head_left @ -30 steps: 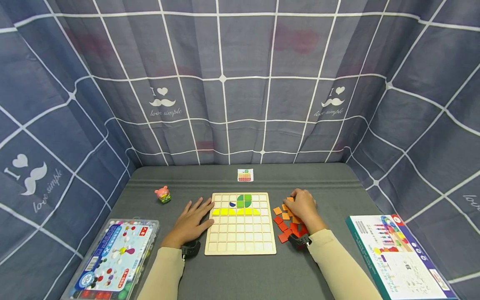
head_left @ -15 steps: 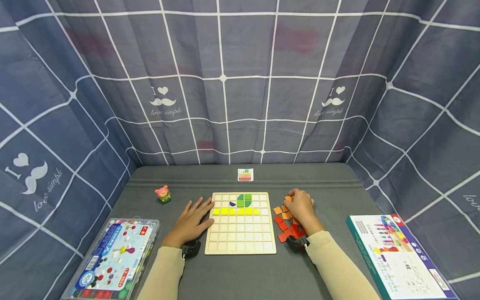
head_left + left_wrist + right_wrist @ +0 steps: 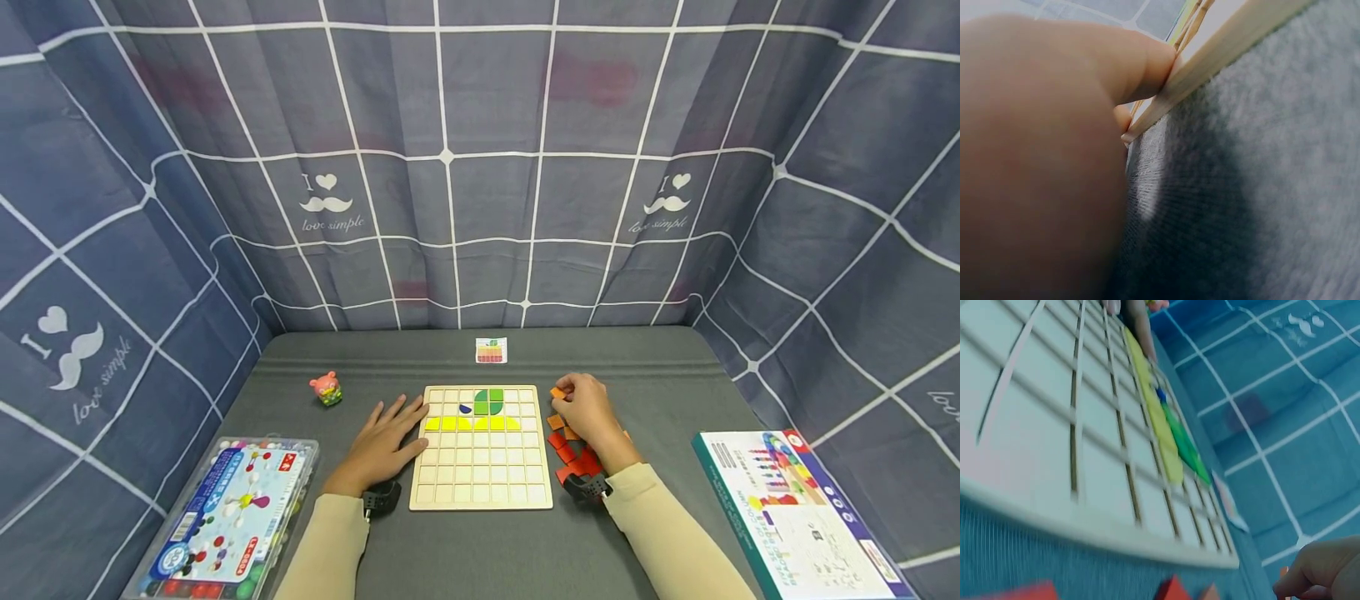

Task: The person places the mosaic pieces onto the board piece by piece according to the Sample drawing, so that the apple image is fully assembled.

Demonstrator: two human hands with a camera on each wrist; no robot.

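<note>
A wooden grid board (image 3: pixel 480 479) lies in front of me, with a row of yellow pieces (image 3: pixel 442 423), green pieces (image 3: pixel 496 395) and a small dark blue piece (image 3: pixel 465 408) in its upper cells. My left hand (image 3: pixel 382 447) rests with spread fingers along the board's left edge; in the left wrist view a fingertip (image 3: pixel 1163 59) touches the wooden rim. Beyond the board's right edge, my right hand (image 3: pixel 592 414) pinches an orange square tile (image 3: pixel 558 392) between thumb and fingers. Loose orange tiles (image 3: pixel 556 422) and red tiles (image 3: pixel 573 464) lie beneath and beside it, partly hidden.
A small printed picture card (image 3: pixel 491 351) lies behind the board. To the left are a pink pig figure (image 3: pixel 326 388) and a clear case (image 3: pixel 225 517) of molecule-model parts. A flat box (image 3: pixel 802 512) lies at the right. Checked curtains (image 3: pixel 487 200) enclose the table.
My right hand has shifted left from the pile toward the board, now with an orange tile at its fingertips. The left hand and board stay put.
</note>
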